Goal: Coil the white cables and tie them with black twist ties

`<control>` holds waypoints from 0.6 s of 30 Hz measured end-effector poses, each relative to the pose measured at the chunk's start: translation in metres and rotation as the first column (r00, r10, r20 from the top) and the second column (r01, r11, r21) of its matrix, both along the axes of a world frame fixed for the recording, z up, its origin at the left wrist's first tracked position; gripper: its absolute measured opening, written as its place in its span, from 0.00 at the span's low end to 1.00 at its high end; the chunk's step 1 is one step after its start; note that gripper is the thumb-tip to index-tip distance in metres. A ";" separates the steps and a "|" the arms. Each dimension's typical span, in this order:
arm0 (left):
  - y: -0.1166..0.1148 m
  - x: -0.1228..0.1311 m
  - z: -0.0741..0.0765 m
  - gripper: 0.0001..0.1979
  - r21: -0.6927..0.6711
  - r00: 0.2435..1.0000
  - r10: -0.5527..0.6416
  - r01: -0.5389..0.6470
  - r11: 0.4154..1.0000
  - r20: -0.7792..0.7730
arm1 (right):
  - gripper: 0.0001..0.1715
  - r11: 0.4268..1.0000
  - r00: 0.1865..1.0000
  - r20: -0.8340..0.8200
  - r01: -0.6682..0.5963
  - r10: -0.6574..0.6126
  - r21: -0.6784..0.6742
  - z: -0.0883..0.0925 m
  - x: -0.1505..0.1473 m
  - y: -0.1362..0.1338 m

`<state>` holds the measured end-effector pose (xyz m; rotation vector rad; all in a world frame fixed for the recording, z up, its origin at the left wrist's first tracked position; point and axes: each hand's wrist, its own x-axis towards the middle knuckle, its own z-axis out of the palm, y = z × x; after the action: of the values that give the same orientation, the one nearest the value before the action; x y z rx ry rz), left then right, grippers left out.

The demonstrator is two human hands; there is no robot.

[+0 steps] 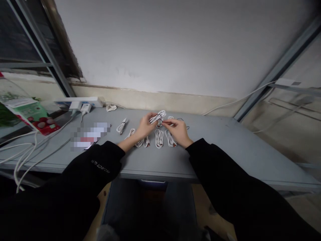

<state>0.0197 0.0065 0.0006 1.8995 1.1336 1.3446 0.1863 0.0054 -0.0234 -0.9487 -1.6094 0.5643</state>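
Nearest the camera, two black sleeves (225,174) are stretched forward over the worktop (218,147), framing a white cable bundle (156,117) that is held up between the hands. The bundle is gripped at its left end by the left hand (145,126), whose fingers are closed on it. Its long axis is slanted, rising away from that hand toward the far right, and its middle is crossed by a black tie (161,115). The right hand (177,128) is placed on the near right side, its fingertips drawn together just beside the crossing; the tie seems to be pinched there, though the contact is too small to be certain. The tie is thus nearer to the right hand's fingertips. Other coiled cables (159,139) are laid below, nearer the worktop's front edge.
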 end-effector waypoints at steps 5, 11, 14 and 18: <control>-0.001 0.000 0.001 0.08 0.006 0.999 0.017 -0.017 1.000 0.030 | 0.11 0.965 0.980 -0.071 -0.197 0.187 -0.172 0.005 -0.001 -0.002; -0.001 0.001 0.001 0.07 0.055 1.000 0.017 -0.019 0.998 0.022 | 0.16 0.910 0.944 -0.142 -0.325 0.298 -0.256 0.007 0.004 -0.001; 0.000 0.001 -0.001 0.08 0.069 0.999 0.028 -0.030 0.997 0.024 | 0.17 0.905 0.946 -0.141 -0.322 0.293 -0.279 0.007 0.005 -0.001; -0.002 0.002 -0.002 0.09 0.106 0.999 0.033 -0.034 0.994 0.011 | 0.15 0.928 0.971 -0.119 -0.232 0.206 -0.291 0.010 0.004 -0.003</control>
<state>0.0217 0.0045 -0.0016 1.9542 1.1138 1.4570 0.1903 0.0029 -0.0135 -0.9573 -1.5881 1.0182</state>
